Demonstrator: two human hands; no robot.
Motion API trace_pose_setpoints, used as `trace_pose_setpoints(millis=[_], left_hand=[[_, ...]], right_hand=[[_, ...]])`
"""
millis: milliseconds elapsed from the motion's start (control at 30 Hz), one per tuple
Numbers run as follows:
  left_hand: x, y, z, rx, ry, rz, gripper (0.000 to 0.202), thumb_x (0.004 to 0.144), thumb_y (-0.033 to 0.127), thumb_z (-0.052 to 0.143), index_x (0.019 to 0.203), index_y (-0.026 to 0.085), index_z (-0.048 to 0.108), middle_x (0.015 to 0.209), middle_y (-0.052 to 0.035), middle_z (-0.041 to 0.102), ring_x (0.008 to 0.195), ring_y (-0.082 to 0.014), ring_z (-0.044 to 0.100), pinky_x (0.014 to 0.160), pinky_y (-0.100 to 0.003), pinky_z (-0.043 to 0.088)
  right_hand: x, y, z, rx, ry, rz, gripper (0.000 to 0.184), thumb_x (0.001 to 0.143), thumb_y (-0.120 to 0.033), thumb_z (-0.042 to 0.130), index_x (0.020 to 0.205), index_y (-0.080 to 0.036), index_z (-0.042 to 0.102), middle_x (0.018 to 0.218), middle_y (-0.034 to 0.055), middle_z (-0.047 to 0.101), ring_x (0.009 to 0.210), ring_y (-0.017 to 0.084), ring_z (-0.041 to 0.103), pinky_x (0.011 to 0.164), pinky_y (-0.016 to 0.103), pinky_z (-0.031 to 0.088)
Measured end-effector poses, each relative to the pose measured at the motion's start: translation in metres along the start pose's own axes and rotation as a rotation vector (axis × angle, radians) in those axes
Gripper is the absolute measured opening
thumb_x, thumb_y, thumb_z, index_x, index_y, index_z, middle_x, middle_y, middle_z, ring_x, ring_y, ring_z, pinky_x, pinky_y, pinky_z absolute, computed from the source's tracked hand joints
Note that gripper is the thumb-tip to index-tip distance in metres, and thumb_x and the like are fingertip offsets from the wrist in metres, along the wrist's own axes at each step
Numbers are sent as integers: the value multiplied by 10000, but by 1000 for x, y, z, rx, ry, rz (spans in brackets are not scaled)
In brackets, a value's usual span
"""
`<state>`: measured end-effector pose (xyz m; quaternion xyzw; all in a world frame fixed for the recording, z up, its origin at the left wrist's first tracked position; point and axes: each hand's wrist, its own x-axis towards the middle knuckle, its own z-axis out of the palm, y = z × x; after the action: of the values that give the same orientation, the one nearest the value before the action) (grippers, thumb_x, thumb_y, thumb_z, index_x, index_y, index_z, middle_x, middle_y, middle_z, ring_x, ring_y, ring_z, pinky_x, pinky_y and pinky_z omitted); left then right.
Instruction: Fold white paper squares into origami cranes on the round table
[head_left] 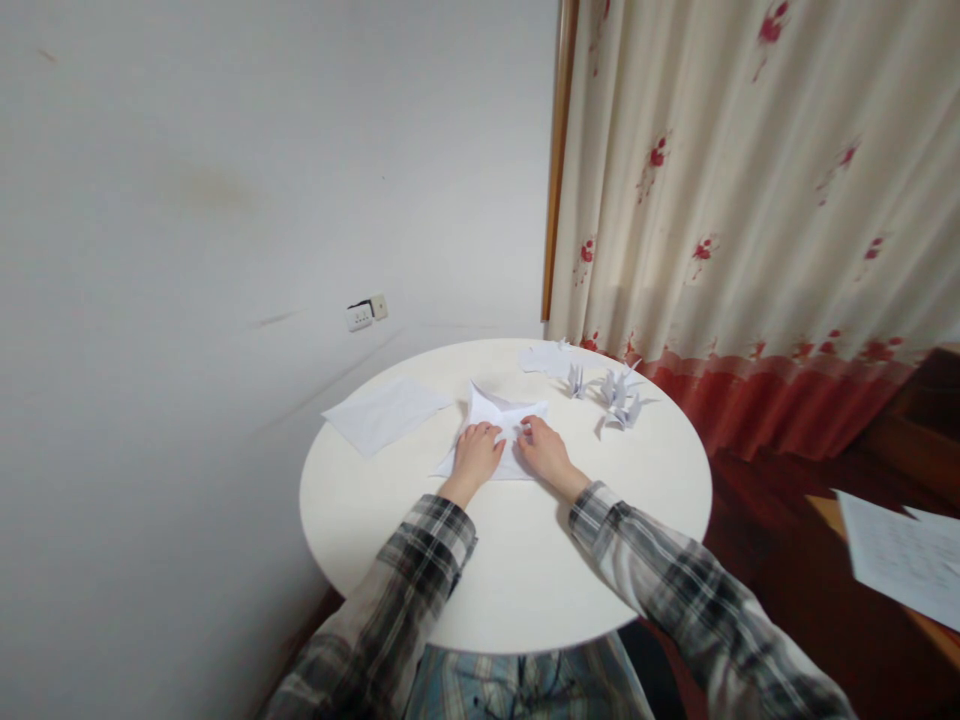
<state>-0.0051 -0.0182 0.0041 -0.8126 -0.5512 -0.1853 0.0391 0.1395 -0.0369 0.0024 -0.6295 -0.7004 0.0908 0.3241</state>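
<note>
At the bottom of the frame, two plaid sleeves [667, 570] reach over the near edge of a round white counter [517, 580]. At centre, the left hand [478, 452] and the right hand [546, 453] are slightly apart, fingers bent onto a partly folded paper [487, 406]; whether either pinches it, I cannot tell. The paper lies on the counter, its far corners raised; the counter probably gives a firm backing, and a hand on each side likely keeps the paper from sliding. Left of centre, a loose sheet [386, 412] lies flat, perhaps set aside to leave room. Right of centre, folded paper cranes [618, 390] stand grouped, likely out of the hands' way. Just beyond them lie flat papers [534, 360]. Behind are a wall outlet [358, 318] and, upper right, a flowered curtain [720, 180].
</note>
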Motion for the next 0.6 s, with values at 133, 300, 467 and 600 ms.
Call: trace_pose_setpoints(millis=[133, 300, 467, 600], left_hand=[[0, 0, 0, -12, 0, -5, 284, 856, 280, 431, 1094, 202, 564, 1121, -70, 569, 1058, -231, 473, 876, -352, 357], [1, 0, 0, -18, -2, -21, 286, 851, 284, 432, 1093, 205, 563, 1122, -68, 568, 1059, -229, 469, 882, -354, 355], [1, 0, 2, -12, 20, -16, 280, 844, 286, 439, 1074, 200, 574, 1108, -67, 575, 1040, -227, 480, 874, -347, 365], [2, -1, 2, -19, 15, -29, 275, 841, 264, 441, 1070, 191, 574, 1095, -72, 582, 1036, -226, 489, 883, -346, 368]], right_hand=[[-1, -2, -2, -44, -7, -11, 306, 811, -207, 443, 1111, -154, 471, 1099, 105, 590, 924, 186, 586, 766, 275, 400], [-3, -6, -7, -122, -49, -11, 304, 822, -218, 445, 1122, -167, 462, 1093, 102, 595, 931, 190, 587, 755, 270, 397], [-6, -9, -10, -222, -90, -108, 278, 827, -216, 435, 1102, -180, 466, 1109, 96, 578, 927, 193, 581, 735, 271, 395], [-8, -9, -10, -254, -97, -160, 256, 834, -175, 412, 1082, -184, 476, 1105, 93, 573, 934, 187, 571, 721, 264, 399]])
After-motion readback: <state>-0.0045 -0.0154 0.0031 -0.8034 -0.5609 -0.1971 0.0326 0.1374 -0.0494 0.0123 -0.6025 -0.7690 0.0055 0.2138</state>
